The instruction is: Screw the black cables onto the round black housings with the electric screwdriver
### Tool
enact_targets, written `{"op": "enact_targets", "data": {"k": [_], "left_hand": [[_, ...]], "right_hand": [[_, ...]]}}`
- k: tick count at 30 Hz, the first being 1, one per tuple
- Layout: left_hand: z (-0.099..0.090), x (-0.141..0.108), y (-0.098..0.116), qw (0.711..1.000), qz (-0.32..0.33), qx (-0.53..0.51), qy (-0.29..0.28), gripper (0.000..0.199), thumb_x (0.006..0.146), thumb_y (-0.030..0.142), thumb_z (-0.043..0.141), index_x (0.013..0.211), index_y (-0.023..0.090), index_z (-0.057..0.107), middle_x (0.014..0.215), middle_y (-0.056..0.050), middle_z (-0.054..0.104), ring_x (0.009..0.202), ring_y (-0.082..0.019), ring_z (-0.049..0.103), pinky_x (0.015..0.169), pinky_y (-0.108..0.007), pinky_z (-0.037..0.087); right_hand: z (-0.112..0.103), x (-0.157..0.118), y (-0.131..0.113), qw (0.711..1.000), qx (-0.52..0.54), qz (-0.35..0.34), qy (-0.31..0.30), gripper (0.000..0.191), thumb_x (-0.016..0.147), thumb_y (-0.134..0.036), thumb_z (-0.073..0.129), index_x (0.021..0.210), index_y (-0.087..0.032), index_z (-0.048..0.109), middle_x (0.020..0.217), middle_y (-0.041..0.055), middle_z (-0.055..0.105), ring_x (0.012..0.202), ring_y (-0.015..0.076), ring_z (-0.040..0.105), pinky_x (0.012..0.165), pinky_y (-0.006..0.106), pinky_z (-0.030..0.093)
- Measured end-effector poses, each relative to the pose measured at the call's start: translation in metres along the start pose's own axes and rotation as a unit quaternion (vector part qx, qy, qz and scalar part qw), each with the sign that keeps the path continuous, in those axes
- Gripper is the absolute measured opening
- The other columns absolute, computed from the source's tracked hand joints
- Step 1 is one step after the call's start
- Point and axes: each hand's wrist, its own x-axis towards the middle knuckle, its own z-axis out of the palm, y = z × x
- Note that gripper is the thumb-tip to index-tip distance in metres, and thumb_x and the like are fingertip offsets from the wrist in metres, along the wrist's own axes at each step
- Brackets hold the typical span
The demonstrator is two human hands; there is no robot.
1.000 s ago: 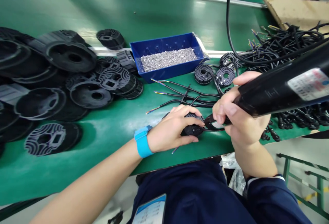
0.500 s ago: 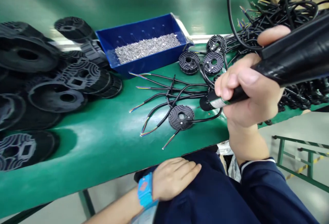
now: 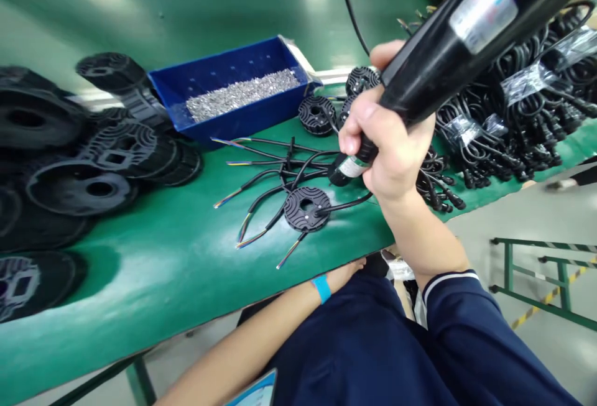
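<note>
We hold the black power tool [image 3: 433,51] in our right hand [image 3: 394,145], its fingers [image 3: 351,138] curled snugly round the narrow neck, with one digit raised along the far side of the body. The tool slants from the upper right of the frame down to its blunt lower end near the middle. Our left hand [image 3: 347,273] lies by the near edge of the desk [image 3: 163,275], low in the middle of the frame; its fingers are partly lost against the dark clothing, so we cannot tell whether they are spread or pressed together.

To handle this well, we would judge it best to keep the wrist firm under the tool's heavy body, let the cord [image 3: 349,5] hang free, and keep the lower end off the loose cables [image 3: 291,166]. If the tool has to bear on the disc, our free hand should steady the rim, well away from the tip, with the tool upright so that it does not skid.

The ridged black disc [image 3: 295,214] lies flat on the desk, a little below the middle of the frame. It is apart from both hands: below and left of the right fingers, and above and left of the left hand. A cable leaves its face towards the right.
</note>
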Motion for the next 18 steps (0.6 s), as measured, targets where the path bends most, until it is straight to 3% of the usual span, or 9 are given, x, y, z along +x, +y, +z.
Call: {"op": "enact_targets", "data": {"k": [3,6,7,9,11,14,16,18], "left_hand": [[-0.009,0.000,0.021,0.997,0.055,0.051,-0.013,0.030,0.104,0.039,0.066,0.127,0.019,0.068,0.130,-0.010,0.068,0.110,-0.022,0.069,0.095,-0.042,0.062],[-0.032,-0.010,0.047,0.985,0.130,0.113,-0.009,0.019,0.104,0.031,0.064,0.093,0.018,0.071,0.086,-0.002,0.075,0.076,-0.016,0.070,0.072,-0.028,0.061],[-0.045,-0.015,0.056,0.979,0.157,0.129,0.008,0.023,0.106,0.030,0.061,0.089,0.018,0.070,0.080,-0.001,0.075,0.072,-0.015,0.069,0.068,-0.028,0.059],[-0.078,-0.025,0.071,0.965,0.207,0.131,0.097,0.027,0.112,0.028,0.047,0.102,0.018,0.071,0.093,-0.004,0.080,0.081,-0.016,0.074,0.075,-0.029,0.060],[-0.118,-0.031,0.081,0.954,0.191,0.100,0.208,0.032,0.114,0.023,0.039,0.112,0.017,0.070,0.104,-0.006,0.082,0.096,-0.015,0.077,0.089,-0.027,0.060],[-0.168,-0.029,0.081,0.918,0.086,0.092,0.376,0.013,0.105,0.026,0.064,0.099,0.021,0.074,0.095,-0.002,0.081,0.091,-0.014,0.077,0.086,-0.023,0.061],[-0.182,-0.024,0.074,0.901,0.040,0.084,0.424,0.010,0.097,0.029,0.077,0.091,0.021,0.075,0.089,0.000,0.081,0.083,-0.013,0.077,0.080,-0.022,0.061],[-0.182,-0.020,0.069,0.898,0.029,0.079,0.432,0.013,0.094,0.032,0.080,0.088,0.020,0.076,0.087,0.000,0.081,0.080,-0.013,0.077,0.079,-0.022,0.061]], "right_hand": [[-0.004,-0.002,0.001,1.000,0.017,0.014,0.004,0.035,0.082,-0.025,0.079,0.112,-0.025,0.061,0.063,-0.0103,0.060,0.043,0.0096,0.053,0.041,0.023,0.044],[-0.007,-0.004,-0.006,0.999,0.019,0.022,0.024,0.033,0.084,-0.023,0.077,0.112,-0.024,0.059,0.064,-0.0088,0.061,0.043,0.0097,0.054,0.043,0.023,0.046],[-0.008,-0.005,-0.010,0.999,0.024,0.018,0.028,0.032,0.085,-0.021,0.075,0.112,-0.024,0.059,0.064,-0.0088,0.061,0.043,0.0095,0.053,0.043,0.023,0.047],[-0.007,-0.007,-0.019,0.999,0.036,0.016,0.036,0.030,0.085,-0.017,0.071,0.111,-0.024,0.058,0.065,-0.0084,0.061,0.044,0.0093,0.053,0.044,0.023,0.047],[-0.005,-0.008,-0.031,0.997,0.051,0.017,0.046,0.029,0.082,-0.015,0.069,0.108,-0.024,0.059,0.064,-0.0085,0.061,0.043,0.0086,0.052,0.044,0.022,0.047],[-0.004,-0.011,-0.046,0.995,0.079,0.011,0.055,0.029,0.078,-0.014,0.068,0.104,-0.025,0.061,0.061,-0.0090,0.060,0.040,0.0073,0.047,0.043,0.020,0.046],[-0.005,-0.013,-0.053,0.994,0.098,0.008,0.042,0.030,0.077,-0.013,0.068,0.106,-0.024,0.064,0.061,-0.0077,0.060,0.040,0.0071,0.046,0.043,0.021,0.046],[-0.006,-0.018,-0.057,0.994,0.111,0.010,0.010,0.032,0.080,-0.012,0.070,0.110,-0.022,0.067,0.065,-0.0057,0.063,0.042,0.0078,0.049,0.045,0.024,0.048]]}}
